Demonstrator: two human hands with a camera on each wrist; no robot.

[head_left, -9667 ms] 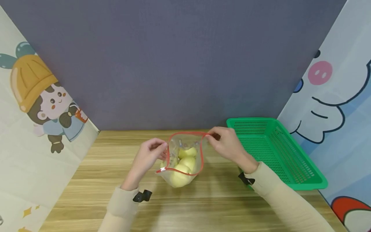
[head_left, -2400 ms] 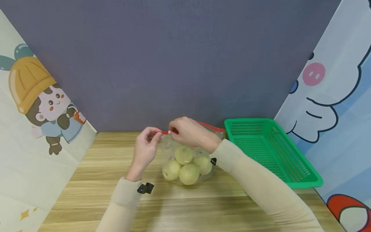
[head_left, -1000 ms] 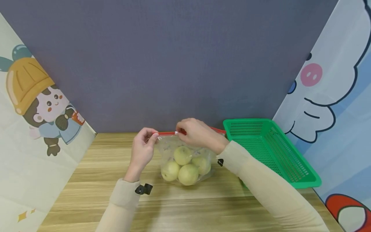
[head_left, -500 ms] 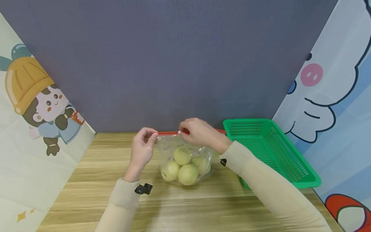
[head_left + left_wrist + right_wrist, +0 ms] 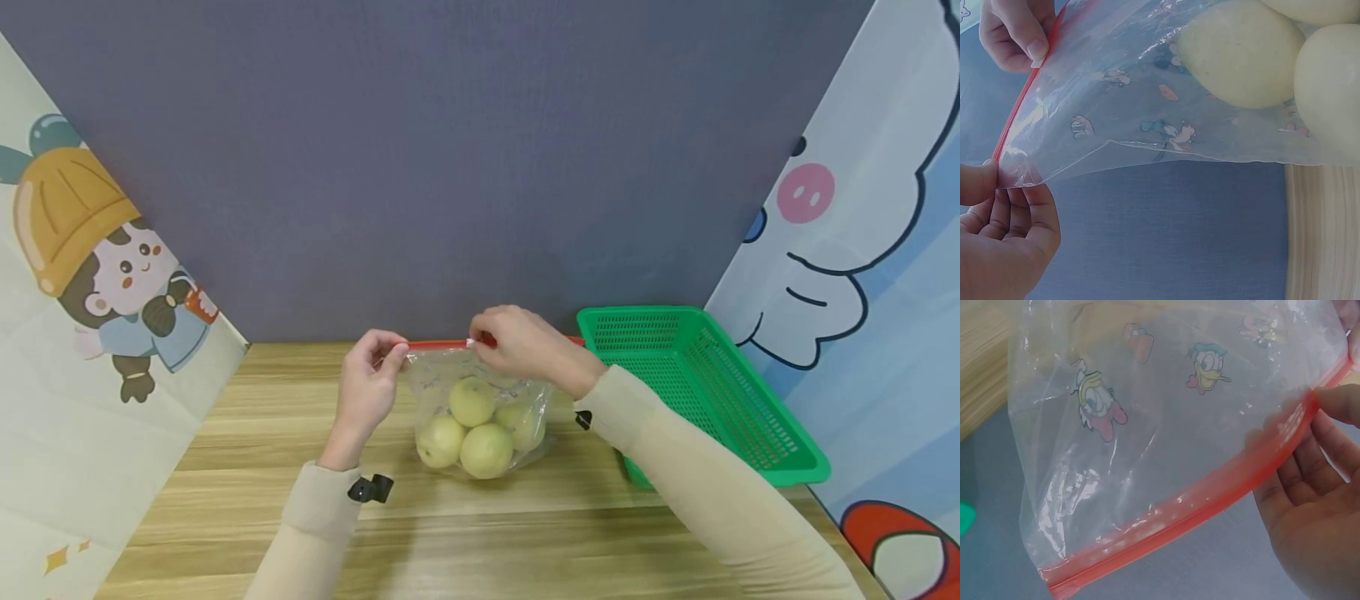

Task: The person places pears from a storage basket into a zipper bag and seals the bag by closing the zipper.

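A clear zip bag (image 5: pixel 438 379) printed with small cartoon figures holds several round yellow-green fruits (image 5: pixel 486 451). Along its top runs a red zip strip (image 5: pixel 438 344). My left hand (image 5: pixel 369 379) pinches the left end of that strip between thumb and fingers. Partway along it, my right hand (image 5: pixel 517 343) pinches the strip at the white slider (image 5: pixel 470 342). Left of the slider the strip looks pressed together. In the right wrist view, the strip's far end (image 5: pixel 1063 587) hangs free beyond the right hand (image 5: pixel 1316 506). The fruits rest low in the bag, by the wooden table.
A green perforated basket (image 5: pixel 712 400) stands right of the bag, close to the right forearm. The wooden table (image 5: pixel 300 533) meets a dark grey-blue wall (image 5: pixel 480 167) at the back. Cartoon-printed panels (image 5: pixel 67 400) flank both sides.
Earlier the bag's mouth gaped and both hands held its rim. Since then the right hand has taken the slider and moved it rightward along the strip; the left hand stays at the left end.
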